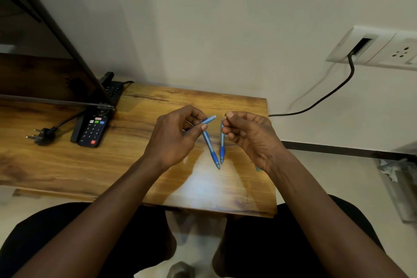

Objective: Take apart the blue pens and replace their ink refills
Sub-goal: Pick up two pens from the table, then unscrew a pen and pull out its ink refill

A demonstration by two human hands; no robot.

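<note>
My left hand (173,137) holds a light blue pen barrel (209,119) above the wooden table, its open end pointing up and right. My right hand (250,135) is close beside it, thumb and forefinger pinched on a small pen part (225,116) too small to identify. Below the hands, two blue pens lie on the table with their tips nearly meeting: one slanted (211,150) and one almost straight (222,149). The upper end of the straight pen is hidden behind my right fingers. A pale blue piece (258,168) peeks out from under my right wrist.
The wooden table (135,165) ends just right of my right hand. A black remote (93,130) and a loose plug (41,136) lie at the left under a dark screen (45,52). A wall socket (370,46) with a black cable is at the right.
</note>
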